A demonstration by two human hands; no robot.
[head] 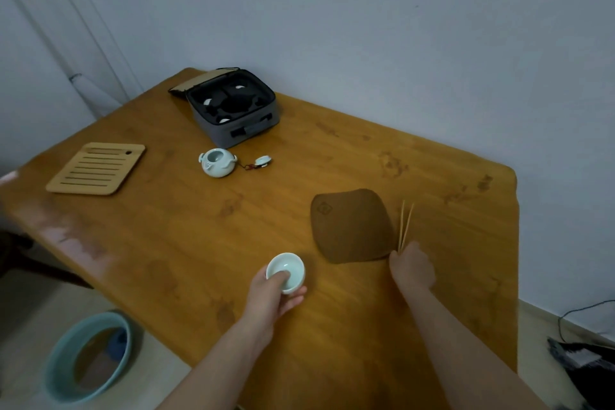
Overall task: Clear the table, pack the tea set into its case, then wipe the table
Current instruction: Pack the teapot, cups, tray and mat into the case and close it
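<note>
Floor, lower left: a pale blue basin (88, 356) stands beside the table (332, 343), off the task for now.
Left hand (273, 296): low centre, pinching a small celadon cup (285, 271), thumb inside the bowl, the other fingers against the outer wall.
Cup handling: light, thin-walled, glazed, so likely slick and easy to chip. The rim pinch is a fair hold for a short carry. Set it down gently, mouth up.
Right hand (412, 268): lower right, fingers curled round the near end of a pair of bamboo tongs (406, 225), whose tips point away up the frame.
Tongs handling: stiff, very light, springy. Hold near the joined end.
Brown cloth (351, 225): lies flat just left of the tongs. Soft and limp, it can be taken by any edge and is probably the wiper for later.
Teapot (218, 162): centre, lid off. The lid (263, 161) lies to its right, tied on by a short red cord. Fragile, so lift body and lid together.
Bamboo tray (96, 168): left of the frame, flat on the table, rigid and slatted.
Case (233, 106): upper centre at the far edge, flap open, black moulded insert showing. Pale glints in three wells suggest cups already seated, and the middle well looks empty.
Progress, my reading: packing is partway along, and wiping is not yet begun.
</note>
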